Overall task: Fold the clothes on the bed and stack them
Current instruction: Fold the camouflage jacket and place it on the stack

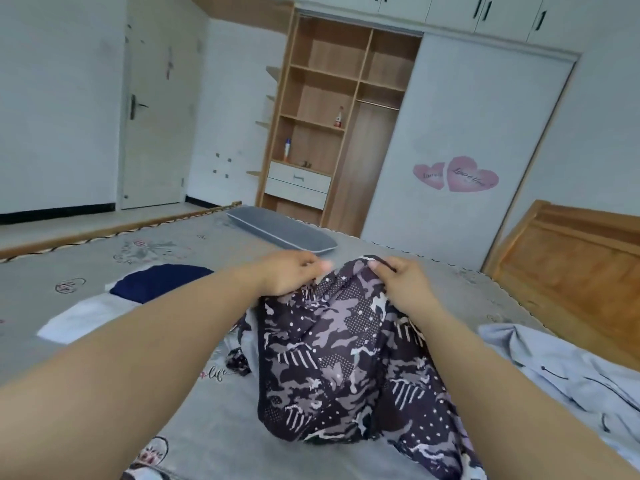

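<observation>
Head view looks down along both bare forearms at a dark camouflage-print garment (346, 344) bunched in the middle of the bed (207, 403). The left hand (294, 273) and right hand (403, 282) each pinch its raised top edge, fingers curled closed on the cloth, with the rest of the fabric draping down toward the camera. How much cloth each hand has gathered is probably hidden by the folds. To the left on the grey patterned bed cover lie a folded navy garment (159, 280) and, just nearer, a folded white garment (83, 317), touching each other. A pale blue shirt (561, 372) lies crumpled at the right, and a grey cushion (282, 230) sits at the far edge
</observation>
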